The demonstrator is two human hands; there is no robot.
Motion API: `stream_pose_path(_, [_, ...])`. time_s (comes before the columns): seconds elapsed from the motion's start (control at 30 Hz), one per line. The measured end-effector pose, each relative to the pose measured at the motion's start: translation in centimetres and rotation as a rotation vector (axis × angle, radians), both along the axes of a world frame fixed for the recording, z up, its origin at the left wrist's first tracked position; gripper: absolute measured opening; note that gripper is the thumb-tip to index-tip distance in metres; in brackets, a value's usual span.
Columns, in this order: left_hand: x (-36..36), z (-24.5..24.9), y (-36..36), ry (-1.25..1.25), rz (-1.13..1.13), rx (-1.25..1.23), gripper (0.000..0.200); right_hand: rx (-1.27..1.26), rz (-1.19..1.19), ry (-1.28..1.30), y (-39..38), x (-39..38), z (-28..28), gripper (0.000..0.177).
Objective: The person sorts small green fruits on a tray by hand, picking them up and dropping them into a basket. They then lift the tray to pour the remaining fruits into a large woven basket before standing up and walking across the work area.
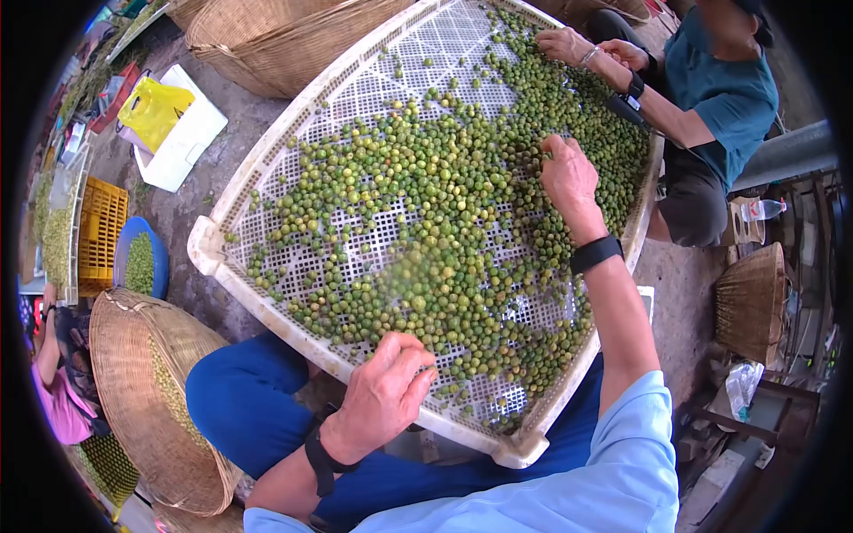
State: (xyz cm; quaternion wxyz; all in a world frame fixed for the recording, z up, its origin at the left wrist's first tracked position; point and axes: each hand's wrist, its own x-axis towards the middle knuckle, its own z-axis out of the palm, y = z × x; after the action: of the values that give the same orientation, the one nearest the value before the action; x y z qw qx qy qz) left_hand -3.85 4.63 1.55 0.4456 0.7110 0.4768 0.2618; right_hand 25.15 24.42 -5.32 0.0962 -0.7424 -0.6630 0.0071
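Note:
Small round green and yellowish fruits [444, 173], like tiny limes, lie spread over a white plastic mesh tray [267, 306] in front of me. My left hand [382, 391] is above the tray's near edge, thumb and fingers drawn together in a pinch; whatever may be at the fingertips is too small to name. Farther off, over the right part of the fruits, my right hand [570, 182] has its fingers curled closed, and their tips are partly hidden. Both wrists wear black bands.
Opposite me at right, a person [724, 98] has both hands at the tray's far side. Wicker baskets [147, 382] stand left, behind and right. A white foam box [191, 133], a blue basin [160, 258] and a yellow crate [99, 226] are at left. Another person's pink sleeve [67, 400] shows.

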Motion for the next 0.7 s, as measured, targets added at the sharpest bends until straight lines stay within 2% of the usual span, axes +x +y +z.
stream_pose_path(0.07, [0.0,0.1,-0.1,0.009,-0.004,0.005,0.017,0.034,0.143,0.187,0.4,1.0,-0.4,0.015])
stream_pose_path(0.1, [0.0,0.1,-0.1,0.007,-0.007,-0.006,0.017,0.03,0.142,0.187,0.5,0.9,-0.5,0.015])
stream_pose_path(0.17, [0.0,0.2,0.0,0.008,-0.011,-0.015,0.017,-0.065,0.311,0.207,0.7,0.5,-0.7,0.012])
stream_pose_path(0.3, [0.1,0.2,0.0,0.017,-0.015,-0.027,0.017,-0.117,0.347,0.121,1.0,0.0,-1.1,0.009])
stream_pose_path(0.43, [0.1,0.4,0.0,0.038,-0.028,-0.041,0.017,-0.092,0.327,0.146,1.1,0.6,-1.7,0.01])
stream_pose_path(0.5, [0.1,0.3,-0.1,0.04,-0.025,-0.041,0.017,0.033,0.268,0.319,1.1,0.3,-1.7,0.013])
stream_pose_path(0.57, [0.3,0.2,-0.2,0.04,-0.031,-0.044,0.017,-0.005,0.25,0.322,1.5,-0.2,-1.7,0.016])
stream_pose_path(0.63, [0.4,0.2,-0.2,0.056,-0.036,-0.04,0.017,0.145,0.212,0.24,1.8,-1.0,-2.0,0.018])
stream_pose_path(0.7, [0.5,0.3,-0.2,0.065,-0.043,-0.047,0.017,0.176,0.175,0.229,2.5,-1.4,-2.8,0.017])
